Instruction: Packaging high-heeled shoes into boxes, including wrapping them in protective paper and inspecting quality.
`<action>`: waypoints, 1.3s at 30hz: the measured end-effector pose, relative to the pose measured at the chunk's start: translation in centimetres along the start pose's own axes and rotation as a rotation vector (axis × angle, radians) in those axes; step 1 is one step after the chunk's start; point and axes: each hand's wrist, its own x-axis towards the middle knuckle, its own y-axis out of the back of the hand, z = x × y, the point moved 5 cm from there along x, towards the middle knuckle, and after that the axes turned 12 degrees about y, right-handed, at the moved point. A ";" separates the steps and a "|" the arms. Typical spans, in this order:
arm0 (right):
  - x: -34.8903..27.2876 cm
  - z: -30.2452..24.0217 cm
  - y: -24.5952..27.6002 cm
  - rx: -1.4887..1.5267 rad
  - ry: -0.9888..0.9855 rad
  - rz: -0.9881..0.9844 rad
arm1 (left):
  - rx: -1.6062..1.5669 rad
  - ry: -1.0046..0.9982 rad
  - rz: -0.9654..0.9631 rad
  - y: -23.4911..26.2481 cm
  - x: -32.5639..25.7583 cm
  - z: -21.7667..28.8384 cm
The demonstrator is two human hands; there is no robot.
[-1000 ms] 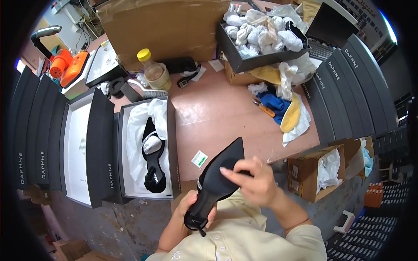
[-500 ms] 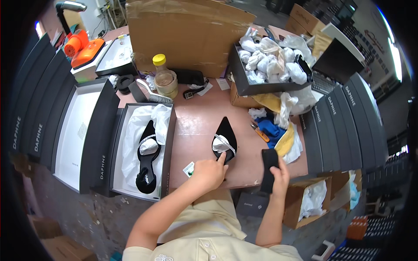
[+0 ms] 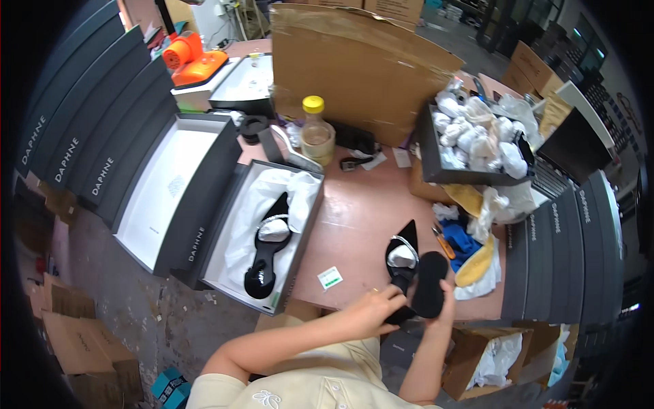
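A black pointed shoe (image 3: 409, 235) with a glittering strap and white paper stuffed in its front lies near the table's front edge, toe pointing away. My left hand (image 3: 376, 312) is closed around its rear part, which the fingers partly hide. In my right hand (image 3: 445, 308) is a flat black oblong pad (image 3: 430, 285), slightly narrowed at the middle, held upright just right of the shoe. I cannot tell whether pad and shoe touch. The matching shoe (image 3: 261, 269) rests on white tissue paper in an open dark shoebox (image 3: 311, 213) to the left.
A small white-and-green packet (image 3: 329, 277) lies on the pink table (image 3: 354, 211). Behind stand a yellow-capped bottle (image 3: 317, 140) and a cardboard sheet (image 3: 354, 75). At right are a box of wadded white paper (image 3: 477, 140), orange-handled snippers (image 3: 444, 243), cloths and dark shoeboxes (image 3: 558, 252).
The view has swung left. My left hand went from the shoe's strap to its rear and gripped it. The shoe came nearer the table's edge, and the pad moved close beside it.
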 end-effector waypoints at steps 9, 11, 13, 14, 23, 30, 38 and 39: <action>0.2 -10.5 -13.4 -0.489 0.488 -0.445 | 0.022 0.075 0.124 0.4 1.1 0.9; 2.9 -10.9 -13.8 -0.748 0.617 -0.463 | -0.058 0.041 0.146 -0.1 1.1 0.7; 4.9 -9.6 -15.0 -1.030 0.727 -0.525 | -0.194 0.029 0.109 -0.3 1.6 0.7; 5.3 -9.0 -16.2 -1.191 0.927 -0.674 | -0.260 -0.031 0.133 -1.3 1.8 0.1; 4.9 -2.8 -21.0 -1.795 1.605 -1.011 | -0.274 -0.167 0.157 -3.1 -2.0 0.1; -0.4 -8.0 -25.0 -1.213 1.120 -0.974 | -0.295 -0.164 0.231 -2.2 -4.0 -0.2; -2.6 -9.2 -24.5 -1.126 1.161 -0.914 | -0.192 -0.326 0.243 -1.1 -6.0 1.3; -2.9 -7.8 -24.7 -1.119 1.027 -1.019 | -0.170 -0.326 0.222 -1.3 -6.4 1.5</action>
